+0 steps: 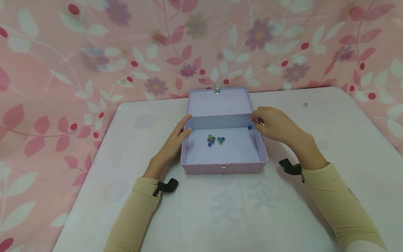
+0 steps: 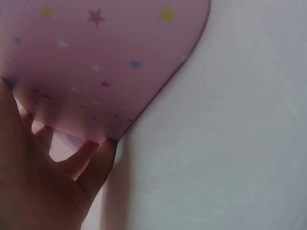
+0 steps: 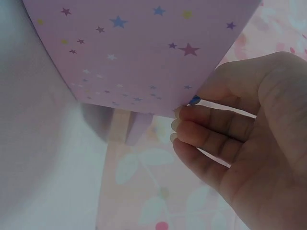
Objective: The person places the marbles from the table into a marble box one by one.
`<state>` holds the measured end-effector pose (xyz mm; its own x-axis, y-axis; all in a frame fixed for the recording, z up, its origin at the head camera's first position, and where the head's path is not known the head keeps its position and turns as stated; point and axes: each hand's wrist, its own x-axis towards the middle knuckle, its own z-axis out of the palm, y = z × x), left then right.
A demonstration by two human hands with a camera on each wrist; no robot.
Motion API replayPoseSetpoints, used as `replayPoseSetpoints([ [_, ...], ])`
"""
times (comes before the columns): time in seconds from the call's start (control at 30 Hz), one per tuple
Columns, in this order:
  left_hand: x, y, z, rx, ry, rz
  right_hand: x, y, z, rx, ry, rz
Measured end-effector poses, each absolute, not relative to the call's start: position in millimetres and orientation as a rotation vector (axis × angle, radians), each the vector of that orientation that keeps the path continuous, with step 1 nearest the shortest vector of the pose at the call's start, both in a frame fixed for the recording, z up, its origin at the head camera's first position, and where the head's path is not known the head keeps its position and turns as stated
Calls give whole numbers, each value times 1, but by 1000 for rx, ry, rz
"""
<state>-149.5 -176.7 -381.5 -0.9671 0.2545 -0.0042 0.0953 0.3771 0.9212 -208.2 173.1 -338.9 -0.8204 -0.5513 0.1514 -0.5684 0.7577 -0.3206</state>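
Observation:
An open lilac tin box (image 1: pixel 223 168) patterned with small stars stands on the table, its hinged lid (image 1: pixel 220 102) tilted back. Inside lie several glass marbles (image 1: pixel 211 141), blue, green and brown, left of the middle. Another blue marble (image 1: pixel 249 128) is in the back right corner. My left hand (image 1: pixel 170 145) holds the box at its left wall, thumb over the rim. At the back right corner, my right hand (image 1: pixel 280 124) pinches a small blue marble (image 3: pixel 194 100) between thumb and fingertips, right at the rim. The fingers partly cover it.
One clear marble (image 1: pixel 305 104) lies on the table toward the far right. The white tablecloth (image 1: pixel 189 217) carries faint floral prints. A pink flowered curtain (image 1: pixel 201 45) hangs behind the table's back edge. A metal clasp (image 1: pixel 217 90) sits on the lid's top edge.

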Motion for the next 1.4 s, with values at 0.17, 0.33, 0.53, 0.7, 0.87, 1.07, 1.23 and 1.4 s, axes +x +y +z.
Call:
replayPoseSetpoints([
  [0.17, -158, -182, -401, 340, 2520, 1651, -208, 173, -339, 919, -2914, 554],
  [0.33, -160, -184, -406, 320, 2513, 1649, -208, 173, -339, 908, -2937, 557],
  [0.53, -150, -178, -383, 323, 2500, 1628, -209, 175, -341, 907, -2934, 564],
  [0.7, -149, -177, -381, 322, 2510, 1623, -214, 178, -343, 899, -2950, 612],
  [0.87, -149, -179, -383, 315, 2489, 1638, -219, 184, -343, 895, -2949, 677],
  [1.07, -149, -178, -384, 314, 2482, 1642, -226, 193, -343, 855, -2960, 708],
  [1.23, -149, -177, -383, 306, 2491, 1630, -233, 199, -345, 836, -2975, 703],
  [1.4, -149, -177, -383, 305, 2500, 1624, -240, 206, -349, 819, -2984, 688],
])
